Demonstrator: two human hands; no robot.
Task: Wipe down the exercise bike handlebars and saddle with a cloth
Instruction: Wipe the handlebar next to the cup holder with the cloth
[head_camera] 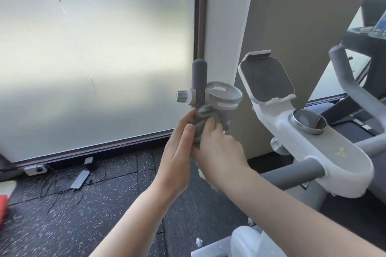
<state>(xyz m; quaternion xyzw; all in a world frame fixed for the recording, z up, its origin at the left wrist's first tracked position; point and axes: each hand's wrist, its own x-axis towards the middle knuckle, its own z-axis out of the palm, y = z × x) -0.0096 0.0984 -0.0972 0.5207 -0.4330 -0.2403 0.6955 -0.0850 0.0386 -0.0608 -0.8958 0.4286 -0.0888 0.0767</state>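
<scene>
A white exercise bike (342,165) fills the right side, its grey left handlebar (199,81) rising upright at the centre and its right handlebar (342,69) curving up at the far right. A grey cloth (203,119) is bunched around the left handlebar just below the clear bottle holder (225,96). My right hand (219,148) grips the cloth around the bar. My left hand (177,154) lies flat against the cloth's left side, fingers straight. The saddle is out of view.
The white tablet holder (266,79) and a round silver knob (309,123) sit on the bike's console. A frosted glass wall (94,58) stands behind. Loose cables and a power adapter (80,179) lie on the speckled black floor mat. A treadmill (367,48) stands at the far right.
</scene>
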